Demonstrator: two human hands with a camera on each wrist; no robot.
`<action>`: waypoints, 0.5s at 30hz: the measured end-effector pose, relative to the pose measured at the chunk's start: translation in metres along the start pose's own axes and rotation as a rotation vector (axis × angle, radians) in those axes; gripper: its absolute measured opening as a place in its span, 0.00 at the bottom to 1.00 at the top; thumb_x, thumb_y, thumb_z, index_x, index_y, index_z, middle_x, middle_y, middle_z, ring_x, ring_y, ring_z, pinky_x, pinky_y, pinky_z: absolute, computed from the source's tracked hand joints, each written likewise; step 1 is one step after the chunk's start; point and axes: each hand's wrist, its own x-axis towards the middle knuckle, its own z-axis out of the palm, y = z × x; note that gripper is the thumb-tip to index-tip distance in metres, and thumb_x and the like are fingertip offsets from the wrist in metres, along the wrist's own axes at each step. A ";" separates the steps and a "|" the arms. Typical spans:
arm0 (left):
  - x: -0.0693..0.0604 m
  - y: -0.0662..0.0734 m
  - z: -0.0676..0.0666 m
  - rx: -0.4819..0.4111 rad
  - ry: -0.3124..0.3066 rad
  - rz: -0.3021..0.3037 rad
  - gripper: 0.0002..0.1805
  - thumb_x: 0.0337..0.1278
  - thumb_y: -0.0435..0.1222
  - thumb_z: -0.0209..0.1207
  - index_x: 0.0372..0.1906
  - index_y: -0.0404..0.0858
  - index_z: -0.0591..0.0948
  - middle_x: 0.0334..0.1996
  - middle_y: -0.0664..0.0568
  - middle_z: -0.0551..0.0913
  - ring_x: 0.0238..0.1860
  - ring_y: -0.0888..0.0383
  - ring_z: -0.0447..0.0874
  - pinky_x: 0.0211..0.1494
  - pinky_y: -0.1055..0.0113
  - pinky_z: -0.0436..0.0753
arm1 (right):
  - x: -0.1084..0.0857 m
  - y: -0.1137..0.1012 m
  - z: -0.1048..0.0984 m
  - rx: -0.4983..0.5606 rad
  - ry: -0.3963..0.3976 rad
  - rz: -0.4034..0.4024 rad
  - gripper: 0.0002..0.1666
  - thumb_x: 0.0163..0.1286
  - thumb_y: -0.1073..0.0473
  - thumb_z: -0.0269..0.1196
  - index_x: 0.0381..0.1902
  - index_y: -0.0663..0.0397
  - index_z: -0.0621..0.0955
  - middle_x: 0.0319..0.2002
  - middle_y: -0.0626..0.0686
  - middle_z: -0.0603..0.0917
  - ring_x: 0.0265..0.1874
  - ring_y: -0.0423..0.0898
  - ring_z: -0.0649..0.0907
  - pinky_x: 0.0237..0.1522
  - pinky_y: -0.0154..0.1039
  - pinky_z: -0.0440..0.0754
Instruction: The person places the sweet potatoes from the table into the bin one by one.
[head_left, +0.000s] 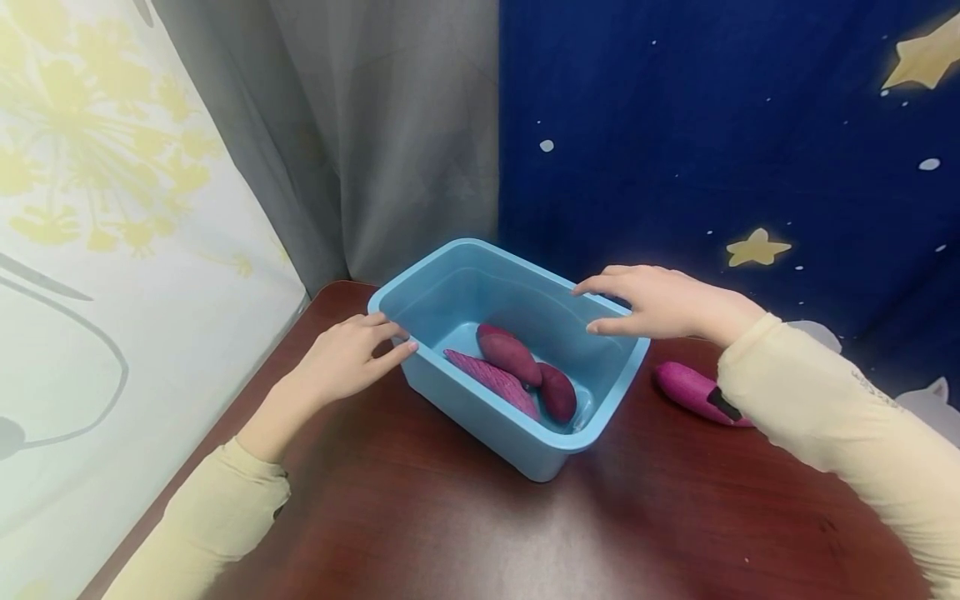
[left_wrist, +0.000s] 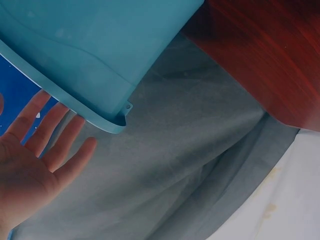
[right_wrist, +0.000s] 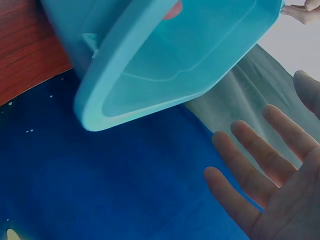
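Observation:
A light-blue plastic bin [head_left: 480, 421] stands on the table. Inside lie two dark purple-red sweet potatoes [head_left: 510, 353] and a streaked, pointed purple one [head_left: 491, 382]. My left hand [head_left: 352, 354] is at the bin's left rim, fingertips on or just by the edge; the left wrist view shows its fingers [left_wrist: 65, 135] extended. Over the far right rim hovers my right hand [head_left: 660, 302], holding nothing, with its fingers [right_wrist: 245, 170] spread apart from the bin in the right wrist view. A magenta, elongated vegetable [head_left: 690, 392] lies right of the bin, its end hidden by the right sleeve.
The reddish-brown wooden table [head_left: 450, 533] reaches back to a grey curtain [head_left: 420, 125] and a blue star-patterned curtain [head_left: 637, 150]. On the left, a white cloth with yellow flowers [head_left: 112, 208] hangs alongside the table edge.

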 end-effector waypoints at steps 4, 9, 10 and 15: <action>0.000 0.000 0.000 -0.002 0.005 0.005 0.19 0.54 0.51 0.53 0.40 0.41 0.81 0.36 0.50 0.79 0.40 0.51 0.75 0.37 0.53 0.75 | -0.009 0.004 0.000 0.003 -0.001 0.001 0.32 0.57 0.41 0.58 0.57 0.47 0.71 0.48 0.52 0.75 0.46 0.50 0.74 0.43 0.52 0.72; 0.001 0.001 -0.001 -0.004 0.016 0.009 0.19 0.53 0.50 0.54 0.40 0.40 0.81 0.36 0.49 0.79 0.40 0.50 0.75 0.37 0.53 0.75 | -0.019 0.012 0.002 0.000 0.022 0.017 0.29 0.57 0.44 0.60 0.55 0.46 0.72 0.45 0.50 0.75 0.42 0.47 0.75 0.41 0.50 0.73; 0.001 0.001 0.000 -0.001 0.023 0.011 0.19 0.53 0.50 0.54 0.40 0.40 0.81 0.36 0.49 0.79 0.40 0.50 0.75 0.37 0.53 0.75 | -0.021 0.014 0.003 0.002 0.028 0.020 0.29 0.57 0.45 0.61 0.55 0.46 0.72 0.45 0.49 0.75 0.42 0.47 0.75 0.41 0.50 0.73; 0.001 0.000 0.001 -0.004 0.020 0.009 0.19 0.53 0.49 0.54 0.40 0.40 0.81 0.36 0.48 0.79 0.40 0.50 0.75 0.37 0.52 0.76 | -0.033 0.022 0.006 0.008 0.037 0.022 0.28 0.58 0.44 0.60 0.55 0.47 0.72 0.45 0.50 0.75 0.43 0.47 0.75 0.41 0.51 0.73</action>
